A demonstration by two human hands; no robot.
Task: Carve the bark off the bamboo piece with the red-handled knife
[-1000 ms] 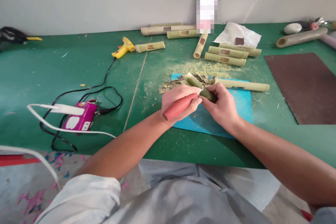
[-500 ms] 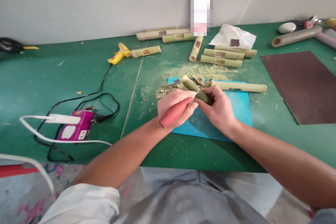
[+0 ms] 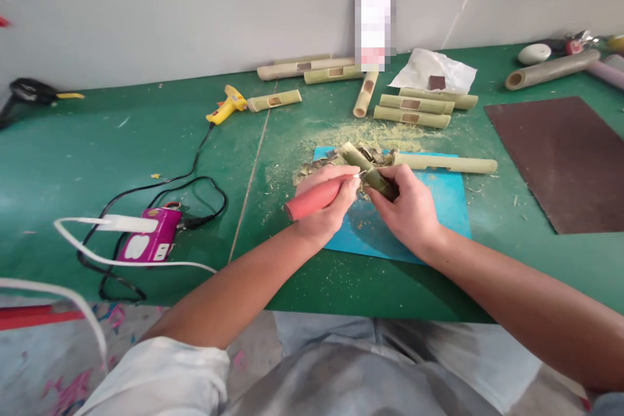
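Observation:
My left hand (image 3: 325, 201) is wrapped round the red handle of a carving knife (image 3: 312, 199), whose small metal tip meets the side of a green bamboo tube (image 3: 358, 159). My right hand (image 3: 409, 208) grips the tube's near end, which its fingers partly cover. The tube is held at a slant, its pale, bare end pointing away to the left. Below lies a blue mat (image 3: 375, 231), with dark peeled shavings (image 3: 312, 172) heaped at its far left. A pale bamboo tube with notches (image 3: 453, 163) rests across the mat's right side.
Several bamboo tubes with cut windows (image 3: 412, 118) lie farther back, near white paper (image 3: 433, 69). A yellow glue gun (image 3: 229, 104) is at left, its black cord running to a purple power strip (image 3: 168, 224). A brown sheet (image 3: 556, 162) lies at right. A blurred-out upright panel (image 3: 375, 19) leans on the wall.
My left hand has tilted the knife handle lower and leftward, while the tip stays at the tube. My right hand keeps its grip. The whole view has shifted slightly.

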